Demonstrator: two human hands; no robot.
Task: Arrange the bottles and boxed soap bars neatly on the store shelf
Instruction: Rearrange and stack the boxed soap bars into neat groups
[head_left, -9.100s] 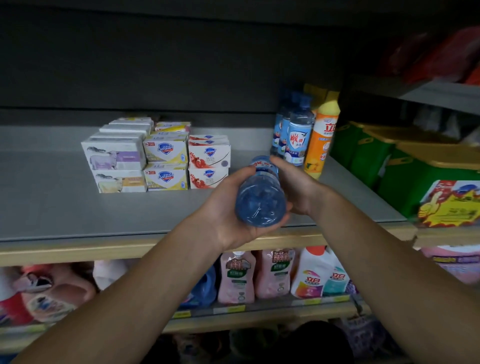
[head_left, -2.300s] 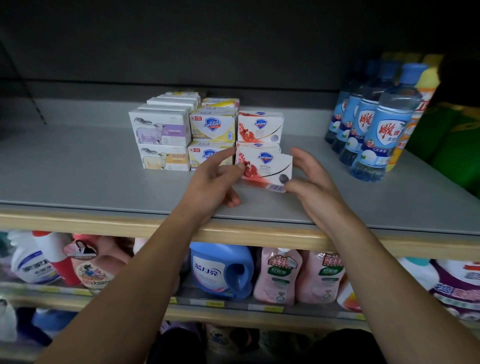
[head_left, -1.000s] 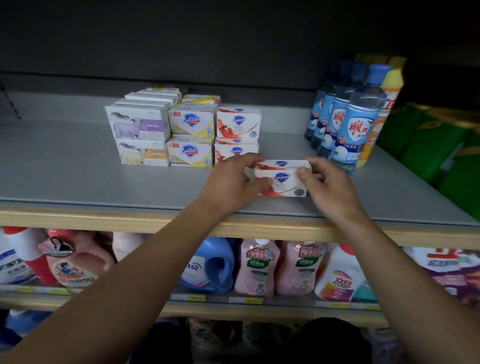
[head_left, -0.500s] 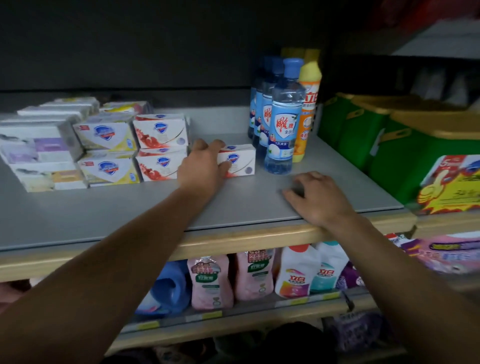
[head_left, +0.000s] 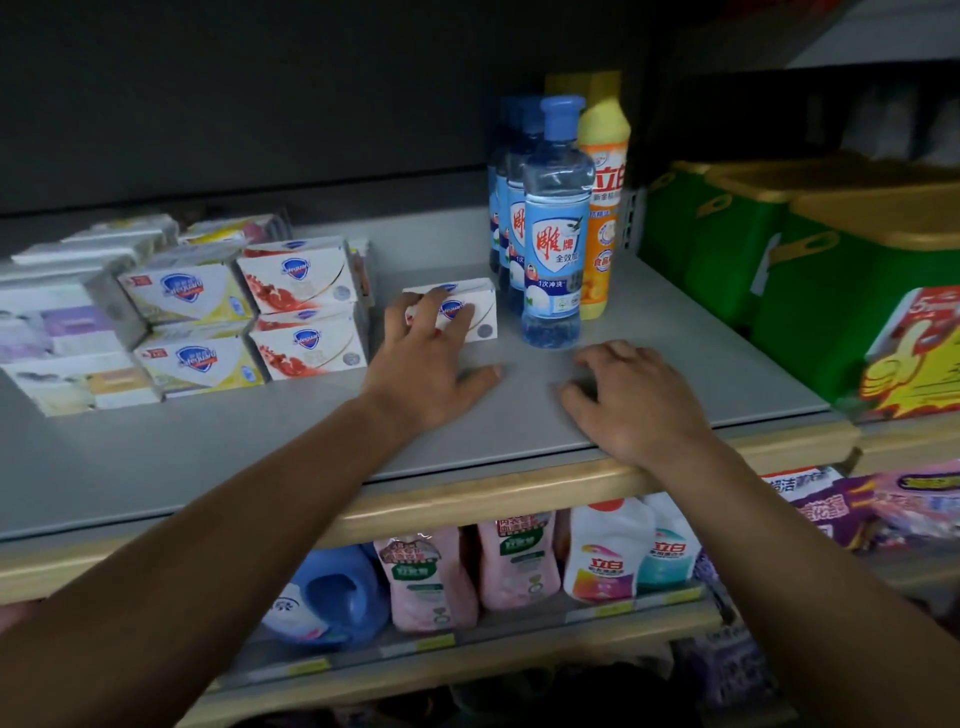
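Our left hand (head_left: 426, 358) presses spread fingers on the lone soap box (head_left: 464, 310); shoved toward three o'clock, it could topple the blue bottle (head_left: 555, 244).

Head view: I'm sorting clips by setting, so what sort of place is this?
Probably a shop's cleaning aisle: stacked white boxed soap bars, a row of blue-capped clear bottles, yellow price tags on the lower shelf's edge.

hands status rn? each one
Left hand: open, fingers resting on the front of the lone soap box, not gripping it.
Right hand: open, empty, palm down on the shelf.
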